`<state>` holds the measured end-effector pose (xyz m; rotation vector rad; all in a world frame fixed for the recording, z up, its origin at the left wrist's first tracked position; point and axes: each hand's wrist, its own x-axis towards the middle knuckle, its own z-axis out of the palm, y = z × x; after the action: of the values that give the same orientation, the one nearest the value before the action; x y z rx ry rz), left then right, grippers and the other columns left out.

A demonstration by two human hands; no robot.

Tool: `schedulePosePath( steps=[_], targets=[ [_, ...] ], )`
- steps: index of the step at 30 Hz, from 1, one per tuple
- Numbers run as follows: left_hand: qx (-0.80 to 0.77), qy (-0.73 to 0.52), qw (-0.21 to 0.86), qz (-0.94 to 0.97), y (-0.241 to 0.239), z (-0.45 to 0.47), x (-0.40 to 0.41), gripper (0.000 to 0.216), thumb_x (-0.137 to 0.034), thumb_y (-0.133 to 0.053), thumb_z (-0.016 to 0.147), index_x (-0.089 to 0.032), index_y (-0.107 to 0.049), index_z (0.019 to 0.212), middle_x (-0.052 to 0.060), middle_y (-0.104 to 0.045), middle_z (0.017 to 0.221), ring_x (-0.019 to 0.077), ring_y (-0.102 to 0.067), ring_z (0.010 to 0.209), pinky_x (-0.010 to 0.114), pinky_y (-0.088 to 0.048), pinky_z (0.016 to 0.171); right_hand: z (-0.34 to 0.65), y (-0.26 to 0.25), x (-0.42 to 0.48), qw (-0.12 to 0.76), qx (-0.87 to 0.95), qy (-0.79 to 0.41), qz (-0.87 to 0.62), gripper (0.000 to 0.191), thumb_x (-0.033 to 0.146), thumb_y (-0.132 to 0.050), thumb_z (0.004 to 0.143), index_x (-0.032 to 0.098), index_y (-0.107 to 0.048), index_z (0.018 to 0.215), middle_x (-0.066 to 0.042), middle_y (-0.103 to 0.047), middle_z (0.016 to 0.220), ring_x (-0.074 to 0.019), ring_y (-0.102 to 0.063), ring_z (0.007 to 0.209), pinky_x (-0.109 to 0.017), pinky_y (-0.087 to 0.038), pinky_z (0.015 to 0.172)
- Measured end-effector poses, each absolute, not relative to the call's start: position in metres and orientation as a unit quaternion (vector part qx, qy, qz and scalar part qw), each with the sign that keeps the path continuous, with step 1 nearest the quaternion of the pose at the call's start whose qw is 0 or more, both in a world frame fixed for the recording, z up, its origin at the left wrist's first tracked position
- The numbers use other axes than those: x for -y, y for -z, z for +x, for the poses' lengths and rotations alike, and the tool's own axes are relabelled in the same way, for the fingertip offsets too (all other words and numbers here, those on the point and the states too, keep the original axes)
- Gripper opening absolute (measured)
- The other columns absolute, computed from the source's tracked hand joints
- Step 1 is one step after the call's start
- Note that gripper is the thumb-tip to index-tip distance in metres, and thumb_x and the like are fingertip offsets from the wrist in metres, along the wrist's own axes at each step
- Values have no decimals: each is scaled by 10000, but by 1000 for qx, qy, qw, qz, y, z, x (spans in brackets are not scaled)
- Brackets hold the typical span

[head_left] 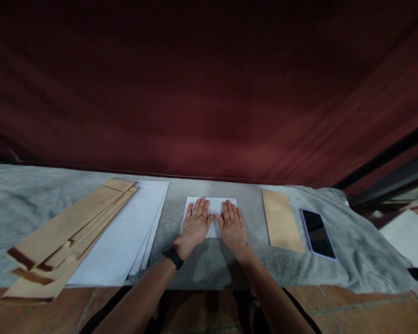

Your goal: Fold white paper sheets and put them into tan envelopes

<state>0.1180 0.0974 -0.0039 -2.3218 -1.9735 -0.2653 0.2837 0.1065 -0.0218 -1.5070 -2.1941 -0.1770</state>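
A small white sheet of paper (213,231) lies on the grey cloth in front of me, its long edges running left to right. My left hand (196,221) rests flat on its left half, fingers stretched away from me. On the right half lies my right hand (232,225), also flat with the fingers extended. The two thumbs come close together near the middle of the sheet. Both palms cover much of the paper, so whether it is folded underneath I cannot tell.
Left of my hands are large white sheets (125,236), partly under several brown paper pieces (73,213) overhanging the front edge. A brown paper rectangle (282,220) and a phone (318,234) lie to the right on the grey cloth (251,264). Dark red fabric (209,116) hangs behind.
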Motion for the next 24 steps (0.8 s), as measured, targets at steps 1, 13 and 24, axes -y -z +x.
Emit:
schedulePosePath(
  steps=[1, 13, 24],
  targets=[
    [649, 85, 43, -755, 3, 116, -98, 581, -374, -288, 1047, -83, -375, 1542, 155, -330, 1620, 261, -275, 1524, 491, -231, 1247, 285, 22, -107, 235, 798, 68, -551, 562, 378, -317, 1073, 38, -437, 1505, -202, -443, 1547, -321, -445, 1422, -495, -346, 1167],
    [704, 51, 23, -708, -7, 101, -101, 652, -441, -247, 1045, -30, -366, 1538, 184, -316, 1619, 293, -293, 1515, 468, -223, 1247, 300, 16, -106, 218, 779, 73, -583, 619, 428, -286, 1074, 8, -410, 1512, -243, -463, 1523, -335, -448, 1413, -509, -335, 1157],
    [726, 51, 28, -686, -13, 89, -100, 627, -385, -242, 1034, -24, -379, 1528, 187, -364, 1599, 286, -298, 1514, 496, -178, 1251, 320, 21, -103, 203, 760, 78, -612, 584, 406, -290, 1067, 54, -435, 1510, -214, -473, 1526, -321, -445, 1420, -515, -340, 1160]
  ],
)
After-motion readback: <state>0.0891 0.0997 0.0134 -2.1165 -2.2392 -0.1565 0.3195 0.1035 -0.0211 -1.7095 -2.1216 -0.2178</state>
